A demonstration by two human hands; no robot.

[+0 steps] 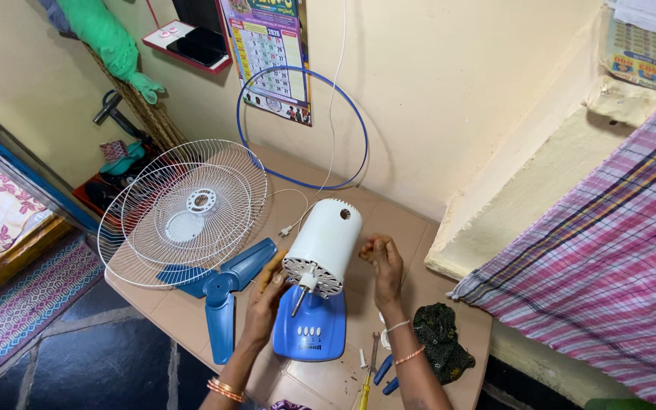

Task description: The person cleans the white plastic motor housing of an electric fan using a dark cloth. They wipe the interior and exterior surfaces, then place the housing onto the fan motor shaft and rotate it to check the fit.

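The fan motor housing (322, 244), white on its blue base (309, 325), stands on the table (389, 220) at centre. The left hand (266, 292) rests against its 8 o'clock side, fingers loosely spread on the motor face. The right hand (383, 262), at 3 o'clock, has its fingers curled shut around something too small to tell. Blue blades (225, 292) and white wire grilles (184, 209) lie toward 9 o'clock.

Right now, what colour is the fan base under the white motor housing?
Blue, with a row of white buttons; the fan base shows best in the head view.
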